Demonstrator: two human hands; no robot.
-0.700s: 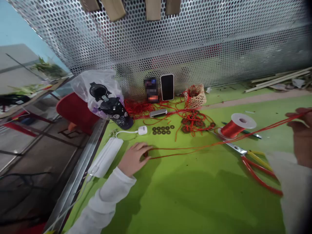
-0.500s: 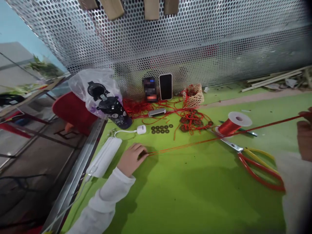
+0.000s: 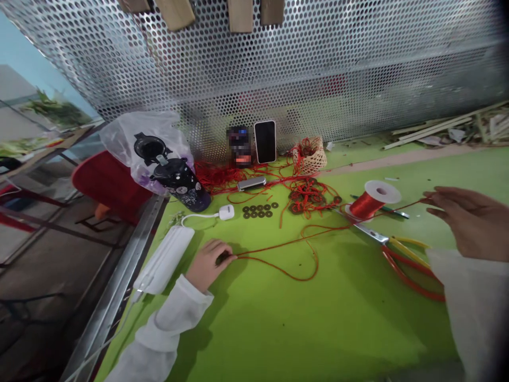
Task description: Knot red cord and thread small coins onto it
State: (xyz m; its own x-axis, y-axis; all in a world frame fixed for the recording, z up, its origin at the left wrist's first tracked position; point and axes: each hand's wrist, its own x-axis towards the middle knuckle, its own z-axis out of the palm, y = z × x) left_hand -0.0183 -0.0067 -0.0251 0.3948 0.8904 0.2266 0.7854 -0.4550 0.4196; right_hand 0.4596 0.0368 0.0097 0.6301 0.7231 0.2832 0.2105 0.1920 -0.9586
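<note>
Both hands worked on the green table: the left hand pinched one end of the red cord left of the spool, while the right hand, fingers loosely spread, pinched the cord right of it.

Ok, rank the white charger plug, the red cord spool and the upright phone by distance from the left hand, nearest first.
1. White charger plug, just behind the left hand.
2. Upright phone, against the perforated back panel.
3. Red cord spool, far right, beside the scissors.
</note>
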